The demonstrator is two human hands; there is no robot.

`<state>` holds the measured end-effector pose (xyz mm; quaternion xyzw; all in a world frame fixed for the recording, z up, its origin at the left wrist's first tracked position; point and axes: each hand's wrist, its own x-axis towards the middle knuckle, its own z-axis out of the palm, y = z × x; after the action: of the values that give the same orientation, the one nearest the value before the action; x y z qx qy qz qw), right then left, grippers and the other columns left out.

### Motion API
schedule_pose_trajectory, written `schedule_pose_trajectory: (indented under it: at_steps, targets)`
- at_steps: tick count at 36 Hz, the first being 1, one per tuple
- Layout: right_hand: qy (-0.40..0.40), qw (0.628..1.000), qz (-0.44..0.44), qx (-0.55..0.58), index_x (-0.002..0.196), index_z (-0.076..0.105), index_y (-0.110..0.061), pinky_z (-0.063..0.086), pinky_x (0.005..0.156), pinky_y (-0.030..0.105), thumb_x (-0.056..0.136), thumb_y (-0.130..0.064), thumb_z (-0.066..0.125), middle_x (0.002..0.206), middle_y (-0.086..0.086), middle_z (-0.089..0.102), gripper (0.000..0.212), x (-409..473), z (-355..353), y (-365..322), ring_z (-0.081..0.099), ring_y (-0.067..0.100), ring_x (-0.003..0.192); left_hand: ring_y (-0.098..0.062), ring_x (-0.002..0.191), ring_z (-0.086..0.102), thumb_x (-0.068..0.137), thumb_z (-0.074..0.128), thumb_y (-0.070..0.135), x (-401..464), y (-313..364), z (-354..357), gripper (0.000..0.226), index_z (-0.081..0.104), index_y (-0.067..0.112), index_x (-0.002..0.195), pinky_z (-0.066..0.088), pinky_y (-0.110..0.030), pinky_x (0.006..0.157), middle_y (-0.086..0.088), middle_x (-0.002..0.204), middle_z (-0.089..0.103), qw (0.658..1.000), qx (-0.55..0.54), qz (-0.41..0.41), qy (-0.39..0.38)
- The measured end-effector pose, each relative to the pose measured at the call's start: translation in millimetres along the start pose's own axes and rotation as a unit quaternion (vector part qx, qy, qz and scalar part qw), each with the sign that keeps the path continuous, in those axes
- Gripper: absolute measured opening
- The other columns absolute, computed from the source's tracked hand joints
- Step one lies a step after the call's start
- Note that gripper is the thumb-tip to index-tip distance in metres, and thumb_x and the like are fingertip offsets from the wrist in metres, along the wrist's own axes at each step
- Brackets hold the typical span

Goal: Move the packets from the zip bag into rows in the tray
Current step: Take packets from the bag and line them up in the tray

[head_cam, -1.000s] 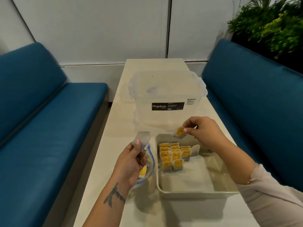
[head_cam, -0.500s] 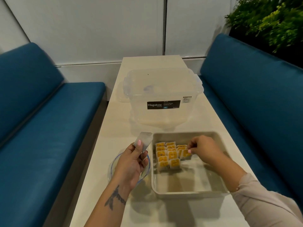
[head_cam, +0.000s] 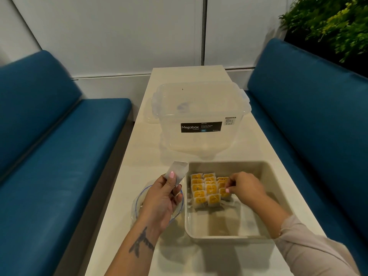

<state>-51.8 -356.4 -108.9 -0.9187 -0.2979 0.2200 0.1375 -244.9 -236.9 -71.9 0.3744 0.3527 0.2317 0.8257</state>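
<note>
We see a long pale counter (head_cam: 139, 148) running between two blue cushioned benches, the left bench (head_cam: 49, 146) and the right bench (head_cam: 310, 120). White wall panels (head_cam: 119, 30) close the far end, and green foliage (head_cam: 330, 22) fills the upper right corner.

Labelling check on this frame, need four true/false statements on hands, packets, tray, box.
1. The left hand holds a packet above the table, outside the tray. True.
2. The right hand is inside the clear storage box. False: it is in the tray, fingers on the packets in rows.
3. The rows sit at the tray's far end. True.
4. The zip bag lies right of the tray. False: it lies left, under the left hand.
</note>
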Motion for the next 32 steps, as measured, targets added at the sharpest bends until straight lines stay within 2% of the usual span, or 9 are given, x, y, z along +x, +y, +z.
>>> schedule_pose_trajectory:
  at_steps: [7,11,16,18,22,26,27,30,32]
  targets:
    - [0.023,1.0,-0.009,-0.001,0.078,0.062,-0.029,0.053,0.069,0.03,0.076,-0.031,0.076,0.084,-0.007,0.067,0.015,-2.7,-4.8,3.2,0.062,0.013,0.08,-0.006,0.065,0.054,0.088,0.057,0.028,2.8,-2.4,3.7,0.013,0.06,0.015,0.092,0.049,-0.017,0.053,0.003,0.075,0.06,1.0,0.004,0.004,-0.003]
    - [0.048,0.999,-0.019,0.017,0.077,0.059,-0.027,0.046,0.06,0.026,0.077,-0.036,0.076,0.078,-0.008,0.062,0.019,-4.8,-11.2,3.3,0.06,0.012,0.076,-0.007,0.069,0.055,0.089,0.056,0.025,5.0,-4.0,5.8,0.012,0.06,0.015,0.092,0.05,-0.018,0.058,0.003,0.077,0.061,1.0,0.008,0.009,-0.008]
    - [0.106,0.985,-0.069,0.121,0.072,0.055,-0.028,0.053,0.068,0.033,0.081,-0.038,0.071,0.074,-0.009,0.061,0.021,-14.6,-23.3,-11.7,0.059,0.013,0.074,-0.009,0.064,0.05,0.09,0.056,0.023,5.9,-6.0,12.1,0.012,0.059,0.011,0.091,0.047,-0.018,0.058,-0.002,0.072,0.057,0.999,0.027,0.014,-0.019]
    - [0.095,0.974,-0.111,0.171,0.078,0.06,-0.029,0.05,0.063,0.027,0.082,-0.039,0.07,0.076,-0.009,0.064,0.015,-23.4,-31.2,-25.6,0.059,0.008,0.073,-0.008,0.061,0.048,0.09,0.056,0.022,6.6,-8.1,15.5,0.011,0.059,0.011,0.089,0.046,-0.018,0.057,-0.001,0.07,0.055,0.998,0.049,0.029,-0.021]
    - [0.015,0.948,-0.147,0.283,0.084,0.068,-0.026,0.041,0.058,0.015,0.079,-0.041,0.072,0.071,-0.012,0.065,0.017,-40.8,-40.5,-50.0,0.057,-0.005,0.06,-0.008,0.062,0.051,0.086,0.059,0.025,6.3,-12.8,22.9,0.014,0.061,0.012,0.09,0.047,-0.021,0.059,-0.001,0.072,0.059,0.994,0.088,0.053,-0.035]
    - [-0.009,0.931,-0.141,0.337,0.081,0.071,-0.018,0.046,0.059,0.02,0.082,-0.039,0.071,0.067,-0.011,0.064,0.02,-43.4,-37.8,-58.0,0.055,0.0,0.06,-0.015,0.081,0.062,0.073,0.065,0.034,6.2,-17.8,26.8,0.032,0.062,0.01,0.095,0.052,-0.032,0.075,-0.008,0.089,0.068,0.989,0.125,0.058,-0.056]
    - [-0.01,0.928,-0.133,0.347,0.08,0.071,-0.015,0.046,0.059,0.022,0.084,-0.036,0.069,0.066,-0.009,0.063,0.021,-43.3,-37.9,-58.0,0.054,0.003,0.058,-0.014,0.08,0.063,0.073,0.066,0.034,5.9,-18.7,28.0,0.033,0.062,0.009,0.095,0.054,-0.031,0.074,-0.007,0.089,0.069,0.988,0.133,0.056,-0.061]
    - [-0.024,0.917,-0.107,0.383,0.083,0.071,-0.006,0.042,0.051,0.02,0.088,-0.029,0.065,0.065,-0.002,0.06,0.025,-44.2,-40.6,-54.5,0.045,0.009,0.05,-0.002,0.063,0.062,0.084,0.064,0.022,3.7,-21.1,32.3,0.014,0.061,0.013,0.093,0.05,-0.019,0.056,0.007,0.071,0.067,0.986,0.14,0.053,-0.074]
    - [-0.039,0.906,-0.089,0.412,0.082,0.07,-0.004,0.037,0.044,0.016,0.09,-0.027,0.064,0.058,-0.002,0.057,0.025,-45.6,-44.0,-50.4,0.041,0.011,0.045,-0.005,0.068,0.061,0.083,0.065,0.02,4.3,-23.4,32.7,0.014,0.062,0.014,0.096,0.049,-0.019,0.057,0.005,0.077,0.065,0.982,0.165,0.053,-0.079]
